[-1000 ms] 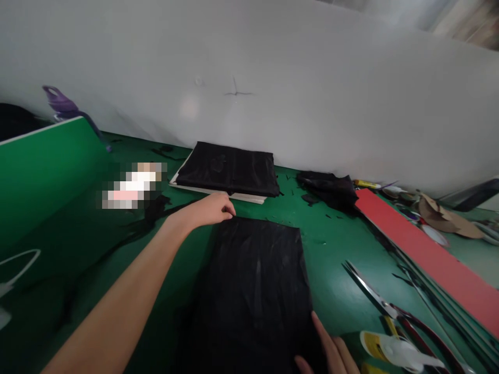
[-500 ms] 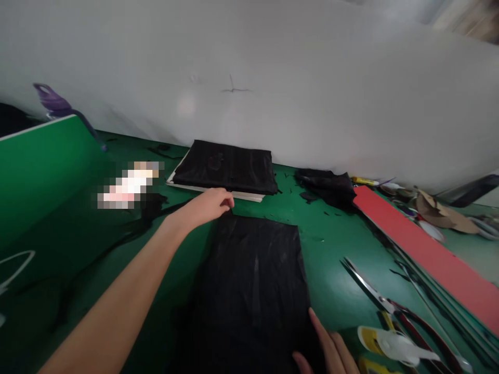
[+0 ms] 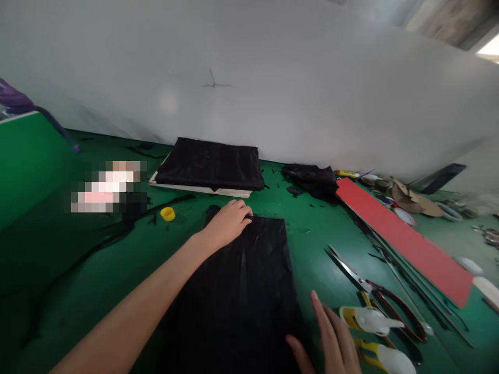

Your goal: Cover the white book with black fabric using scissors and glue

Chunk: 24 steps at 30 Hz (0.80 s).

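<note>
A black sheet of fabric (image 3: 237, 291), with creases down its middle, lies flat in front of me and runs out of the bottom of the view. At its far edge is my left hand (image 3: 228, 223), its fingers curled down and pinching the edge. Part of the left fingers is hidden behind the knuckles. My right hand (image 3: 331, 337) is low at the sheet's right edge, fingers and thumb apart, with nothing held. Scissors (image 3: 368, 285) with red handles lie right of the sheet, beside a white glue bottle (image 3: 370, 319) with a yellow label.
A stack of black folded fabric (image 3: 210, 163) on white boards stands by the grey wall. Crumpled black fabric (image 3: 310, 176), a long red strip (image 3: 401, 239) and brown paper scraps (image 3: 415, 197) lie to the right. A yellow cap (image 3: 167, 213) sits left; a green panel (image 3: 31, 161) rises far left.
My left hand has moved right along the sheet's far edge, and the yellow cap has come into sight. The right hand has spread a little. The whole view has shifted to the right.
</note>
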Tool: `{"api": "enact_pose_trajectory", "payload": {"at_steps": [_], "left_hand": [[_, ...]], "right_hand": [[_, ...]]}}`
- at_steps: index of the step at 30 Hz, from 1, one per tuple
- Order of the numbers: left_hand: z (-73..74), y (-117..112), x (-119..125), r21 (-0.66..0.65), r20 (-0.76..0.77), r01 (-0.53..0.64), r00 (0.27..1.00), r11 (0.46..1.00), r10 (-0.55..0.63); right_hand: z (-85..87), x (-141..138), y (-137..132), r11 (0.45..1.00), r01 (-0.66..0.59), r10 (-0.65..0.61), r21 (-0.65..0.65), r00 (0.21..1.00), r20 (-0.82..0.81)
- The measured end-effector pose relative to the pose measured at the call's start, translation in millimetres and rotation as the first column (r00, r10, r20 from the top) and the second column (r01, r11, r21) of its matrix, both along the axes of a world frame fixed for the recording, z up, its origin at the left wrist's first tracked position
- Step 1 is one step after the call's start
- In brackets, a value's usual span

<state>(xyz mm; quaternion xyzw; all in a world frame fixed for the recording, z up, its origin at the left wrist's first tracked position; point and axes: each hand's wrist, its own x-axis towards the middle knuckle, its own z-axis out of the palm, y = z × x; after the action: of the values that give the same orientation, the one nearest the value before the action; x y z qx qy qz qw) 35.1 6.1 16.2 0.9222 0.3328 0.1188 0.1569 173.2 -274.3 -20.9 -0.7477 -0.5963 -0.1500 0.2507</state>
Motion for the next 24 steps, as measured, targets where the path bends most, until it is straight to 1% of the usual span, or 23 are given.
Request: {"api": "enact_pose_trajectory", "payload": {"at_steps": [3, 5, 7, 9, 12, 14, 17, 20, 22, 24], "left_hand": [[-0.7, -6, 5, 0.060, -0.010, 0.018, 1.000, 0.998, -0.018], [-1.9, -15, 11, 0.124, -0.016, 0.057, 0.998, 0.991, -0.055], [-5.7, -27, 18, 0.199, -0.036, 0.116, 0.993, 0.973, -0.111], [-11.8, -36, 24, 0.240, -0.072, 0.172, 0.985, 0.955, -0.160], [-20.5, -42, 29, 0.221, -0.117, 0.211, 0.975, 0.952, -0.189], [-23.5, -42, 29, 0.213, -0.135, 0.219, 0.972, 0.952, -0.193], [-24.3, -40, 29, 0.212, -0.169, 0.215, 0.969, 0.953, -0.181], [-23.6, -39, 30, 0.217, -0.211, 0.212, 0.963, 0.953, -0.167], [-22.1, -39, 31, 0.225, -0.229, 0.219, 0.959, 0.949, -0.167], [-18.6, -40, 32, 0.239, -0.235, 0.224, 0.957, 0.945, -0.168]], "right_hand": [[21.4, -1, 11, 0.996, -0.090, 0.090, 0.017, 0.996, -0.005], [25.9, -4, 20, 0.984, -0.177, 0.177, -0.015, 0.984, 0.027], [20.5, -9, 26, 0.972, -0.222, 0.228, -0.082, 0.971, 0.074], [9.6, -13, 29, 0.965, -0.210, 0.227, -0.157, 0.969, 0.100], [-1.9, -15, 28, 0.957, -0.172, 0.197, -0.232, 0.976, 0.089], [-0.1, -15, 26, 0.958, -0.150, 0.174, -0.244, 0.981, 0.080], [12.2, -17, 17, 0.969, -0.121, 0.148, -0.214, 0.982, 0.117], [19.7, -27, 0, 0.965, -0.188, 0.218, -0.181, 0.962, 0.163], [16.8, -36, -11, 0.952, -0.253, 0.283, -0.174, 0.942, 0.179], [10.0, -44, -19, 0.939, -0.280, 0.319, -0.201, 0.927, 0.198]]}}
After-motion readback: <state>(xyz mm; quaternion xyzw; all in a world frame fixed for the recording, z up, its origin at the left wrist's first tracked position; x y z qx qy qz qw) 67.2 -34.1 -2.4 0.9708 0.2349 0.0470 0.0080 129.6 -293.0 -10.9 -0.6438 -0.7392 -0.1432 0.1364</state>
